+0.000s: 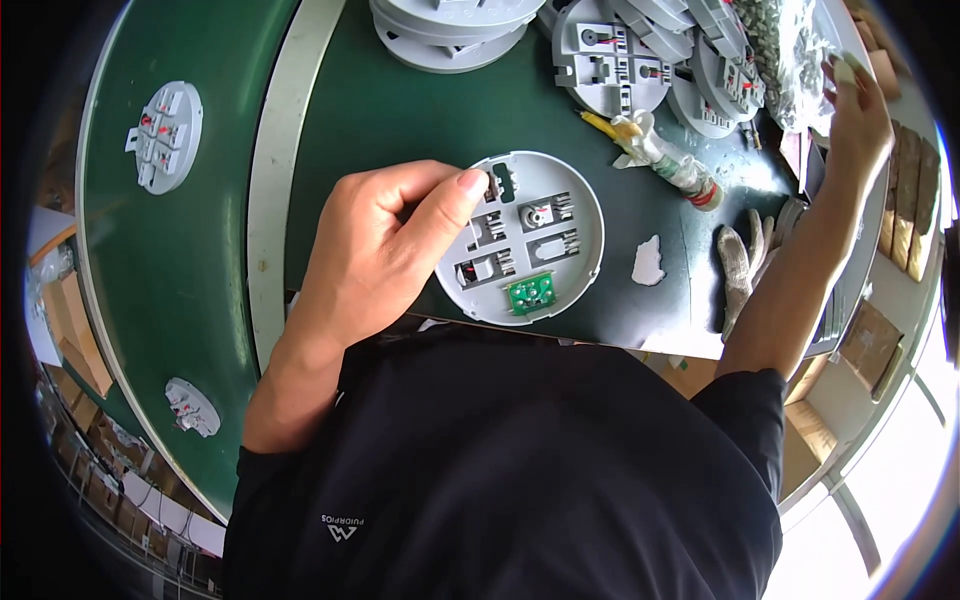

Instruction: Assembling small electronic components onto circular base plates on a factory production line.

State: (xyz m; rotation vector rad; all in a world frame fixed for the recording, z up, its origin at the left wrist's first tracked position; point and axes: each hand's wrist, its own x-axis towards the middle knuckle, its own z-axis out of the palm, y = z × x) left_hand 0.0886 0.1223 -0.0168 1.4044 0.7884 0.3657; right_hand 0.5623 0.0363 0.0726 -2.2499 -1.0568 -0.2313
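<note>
My left hand (385,245) grips the upper left edge of a round light-grey plastic housing (583,215), thumb on top. The housing lies open side up near the table's front edge. Inside it sit moulded slots with metal contacts and a small green circuit board (531,293) at its near side. At the far right, my right hand (858,115) is raised beside a clear plastic bag (800,85) of small grey parts. Its fingers are pinched together at a pale spot; whether that is a small part I cannot make out.
Stacked grey discs (455,35) and a heap of wired housings (610,65) stand at the back. A tape-wrapped tool (670,165), a torn white scrap (648,262) and a glove (738,270) lie to the right. Leftward, a green conveyor belt (190,280) carries wired discs (168,140).
</note>
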